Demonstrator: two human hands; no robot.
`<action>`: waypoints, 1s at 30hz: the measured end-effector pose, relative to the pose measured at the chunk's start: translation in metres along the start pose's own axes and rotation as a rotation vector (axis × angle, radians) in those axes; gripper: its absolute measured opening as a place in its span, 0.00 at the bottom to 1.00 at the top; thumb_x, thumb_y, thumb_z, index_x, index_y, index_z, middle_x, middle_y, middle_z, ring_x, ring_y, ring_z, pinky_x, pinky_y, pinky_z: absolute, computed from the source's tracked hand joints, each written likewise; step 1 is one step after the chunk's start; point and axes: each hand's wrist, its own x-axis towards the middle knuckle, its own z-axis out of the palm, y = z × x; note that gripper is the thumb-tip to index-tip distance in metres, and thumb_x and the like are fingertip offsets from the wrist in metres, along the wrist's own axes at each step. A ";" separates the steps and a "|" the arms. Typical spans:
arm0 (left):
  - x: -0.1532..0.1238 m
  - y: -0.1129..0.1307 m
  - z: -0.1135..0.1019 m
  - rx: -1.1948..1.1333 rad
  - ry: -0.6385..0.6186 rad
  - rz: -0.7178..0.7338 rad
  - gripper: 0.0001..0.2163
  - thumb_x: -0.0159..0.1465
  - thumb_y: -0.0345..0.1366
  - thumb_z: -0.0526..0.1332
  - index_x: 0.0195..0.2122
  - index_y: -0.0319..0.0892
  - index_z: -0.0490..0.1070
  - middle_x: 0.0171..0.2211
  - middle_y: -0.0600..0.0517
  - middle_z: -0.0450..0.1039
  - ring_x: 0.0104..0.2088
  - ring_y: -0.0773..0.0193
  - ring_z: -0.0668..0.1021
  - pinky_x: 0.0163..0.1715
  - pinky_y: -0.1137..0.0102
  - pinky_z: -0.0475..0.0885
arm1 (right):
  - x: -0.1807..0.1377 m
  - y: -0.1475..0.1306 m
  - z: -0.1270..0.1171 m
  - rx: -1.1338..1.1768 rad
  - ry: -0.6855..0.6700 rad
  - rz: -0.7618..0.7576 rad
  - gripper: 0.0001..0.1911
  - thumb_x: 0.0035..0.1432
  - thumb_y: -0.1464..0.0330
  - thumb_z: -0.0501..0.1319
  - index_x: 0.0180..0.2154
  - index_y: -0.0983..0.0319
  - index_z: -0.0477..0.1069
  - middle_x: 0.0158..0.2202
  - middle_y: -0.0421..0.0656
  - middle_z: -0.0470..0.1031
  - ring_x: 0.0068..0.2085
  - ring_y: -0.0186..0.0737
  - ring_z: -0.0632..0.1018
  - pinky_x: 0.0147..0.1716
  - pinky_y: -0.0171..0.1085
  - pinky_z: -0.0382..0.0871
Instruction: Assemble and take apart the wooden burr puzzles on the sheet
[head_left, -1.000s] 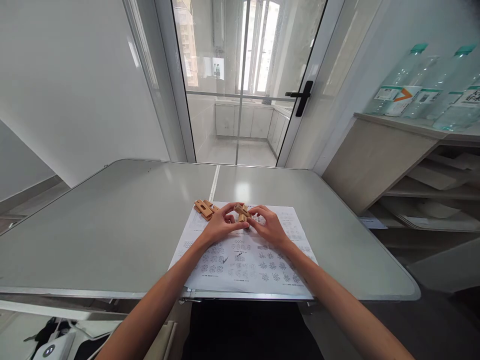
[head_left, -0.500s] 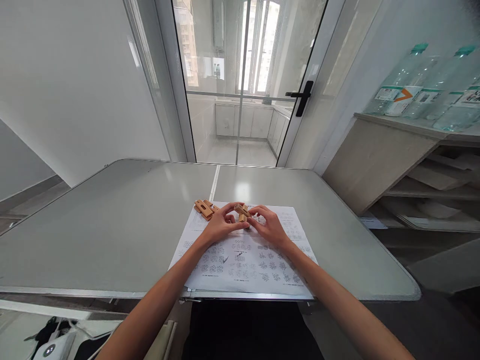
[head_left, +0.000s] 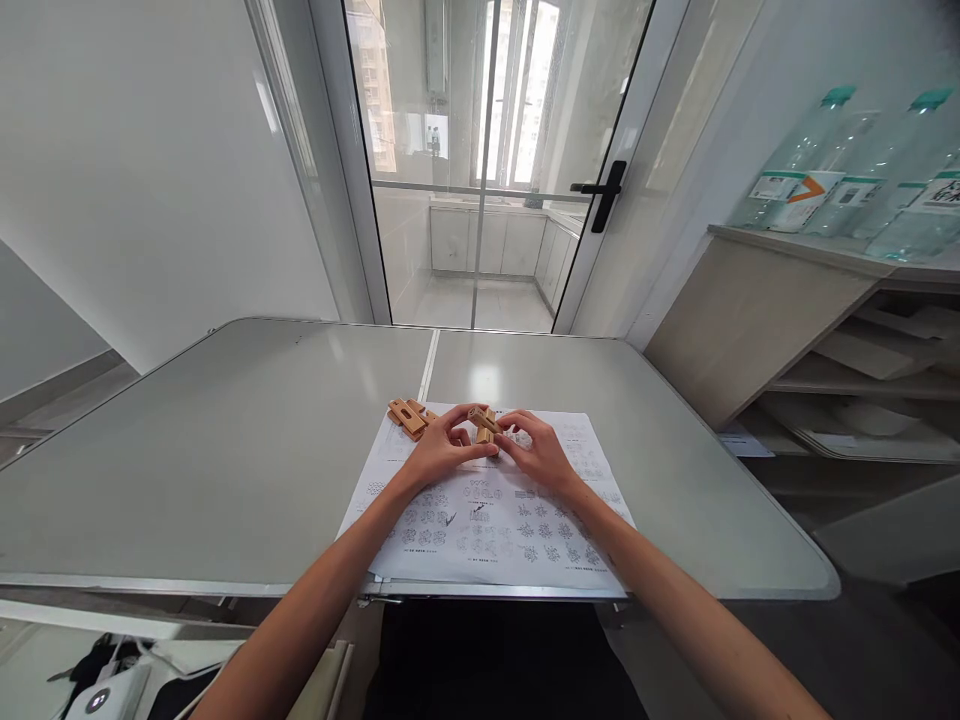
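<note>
Both my hands meet over a printed instruction sheet (head_left: 487,525) on the grey table (head_left: 225,450). My left hand (head_left: 442,452) and my right hand (head_left: 534,450) pinch a small cluster of notched wooden puzzle pieces (head_left: 484,424) between their fingertips, just above the sheet. More loose wooden pieces (head_left: 409,415) lie at the sheet's far left corner, beside my left hand.
A glass door with a black handle (head_left: 604,192) stands behind the table. At the right is a wooden shelf unit (head_left: 757,320) with large plastic water bottles (head_left: 817,170) on top. A white device (head_left: 109,695) lies below the table's near left edge.
My right hand's fingers have shifted slightly on the wooden pieces; otherwise the hands and pieces stay in place.
</note>
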 end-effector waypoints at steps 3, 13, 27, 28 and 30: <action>0.000 0.000 0.000 -0.001 -0.002 0.007 0.33 0.54 0.46 0.78 0.61 0.48 0.73 0.55 0.47 0.76 0.27 0.74 0.68 0.29 0.72 0.66 | 0.000 0.000 0.000 0.017 -0.002 0.008 0.08 0.67 0.60 0.65 0.41 0.57 0.78 0.40 0.45 0.80 0.42 0.46 0.78 0.45 0.45 0.73; -0.001 0.004 0.001 0.006 0.010 0.003 0.33 0.54 0.46 0.78 0.61 0.49 0.74 0.55 0.47 0.77 0.27 0.73 0.70 0.29 0.72 0.67 | 0.002 -0.002 -0.001 0.057 -0.018 0.043 0.11 0.67 0.56 0.65 0.40 0.57 0.78 0.40 0.45 0.80 0.42 0.47 0.78 0.44 0.45 0.72; -0.002 0.004 0.001 0.009 0.005 -0.008 0.33 0.54 0.46 0.78 0.60 0.49 0.74 0.56 0.47 0.76 0.27 0.73 0.69 0.30 0.72 0.67 | 0.002 -0.003 -0.002 0.061 -0.024 0.047 0.12 0.67 0.56 0.65 0.40 0.57 0.78 0.40 0.45 0.81 0.42 0.46 0.78 0.44 0.45 0.72; -0.002 0.004 0.001 0.010 0.004 -0.007 0.33 0.54 0.46 0.78 0.60 0.49 0.74 0.56 0.47 0.76 0.27 0.73 0.69 0.30 0.72 0.67 | 0.002 -0.004 -0.002 0.063 -0.022 0.046 0.12 0.67 0.56 0.65 0.40 0.57 0.78 0.40 0.45 0.81 0.42 0.46 0.78 0.44 0.45 0.72; -0.002 0.004 0.001 0.014 0.002 -0.005 0.32 0.54 0.47 0.78 0.60 0.49 0.74 0.56 0.47 0.76 0.27 0.73 0.69 0.30 0.72 0.67 | 0.002 -0.004 -0.002 0.066 -0.022 0.046 0.12 0.67 0.56 0.65 0.40 0.57 0.78 0.40 0.45 0.81 0.42 0.46 0.78 0.45 0.45 0.72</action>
